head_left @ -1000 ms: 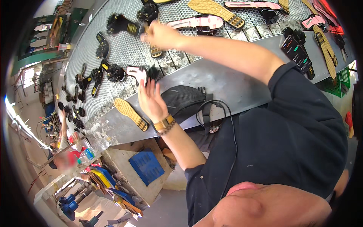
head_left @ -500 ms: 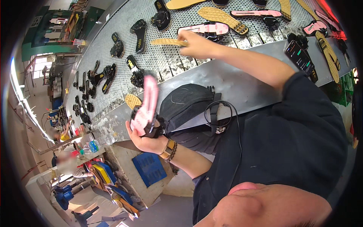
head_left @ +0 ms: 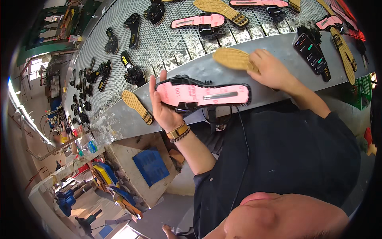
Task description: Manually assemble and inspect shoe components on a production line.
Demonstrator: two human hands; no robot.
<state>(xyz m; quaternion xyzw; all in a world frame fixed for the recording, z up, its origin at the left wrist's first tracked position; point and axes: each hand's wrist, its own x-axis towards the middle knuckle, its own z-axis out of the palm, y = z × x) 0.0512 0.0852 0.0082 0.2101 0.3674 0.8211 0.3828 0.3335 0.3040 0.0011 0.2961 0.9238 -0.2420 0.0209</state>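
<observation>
My left hand holds a black strapped sandal upper with a pink printed underside by its broad end, at the near edge of the grey sheet-steel ledge. That underside faces up, a silvery strip lying along its narrow end. Two of my fingers stand spread past the upper's far edge; I cannot tell where the thumb presses. My right hand pinches one end of a tan, ridged, foot-shaped outsole between thumb and fingers, above the ledge and apart from the upper. A second tan outsole with dark slots lies toward the ledge's left end; a black phone with its screen lit rests toward its right. Beyond the ledge, a silvery perforated belt carries a pink-bottomed black sandal upper.
</observation>
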